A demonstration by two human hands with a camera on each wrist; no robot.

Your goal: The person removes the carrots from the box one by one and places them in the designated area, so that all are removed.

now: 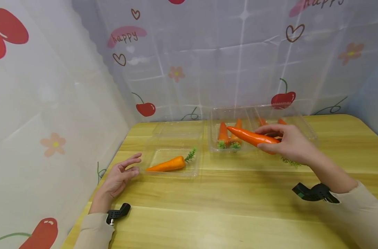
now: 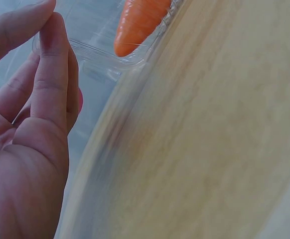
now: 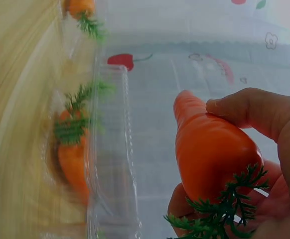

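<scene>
My right hand [image 1: 288, 141] grips an orange toy carrot [image 1: 249, 136] above the table, its narrow tip pointing left. In the right wrist view, the thumb lies along the top of this carrot [image 3: 210, 149] and green leaves [image 3: 224, 204] hang from its thick end. On the left, an open clear plastic box [image 1: 193, 170] holds one lighter orange carrot [image 1: 168, 164] with leaves at its right end. My left hand [image 1: 118, 176] is beside the box's left edge, thumb and forefinger apart in the head view. The left wrist view shows its fingertips overlapping the box corner.
Behind the held carrot stands a clear container [image 1: 214, 147] with two carrots in its left part. More carrot tips [image 1: 281, 121] show in the right part, partly hidden by my hand. A patterned curtain [image 1: 207, 69] hangs behind the wooden table [image 1: 207, 207].
</scene>
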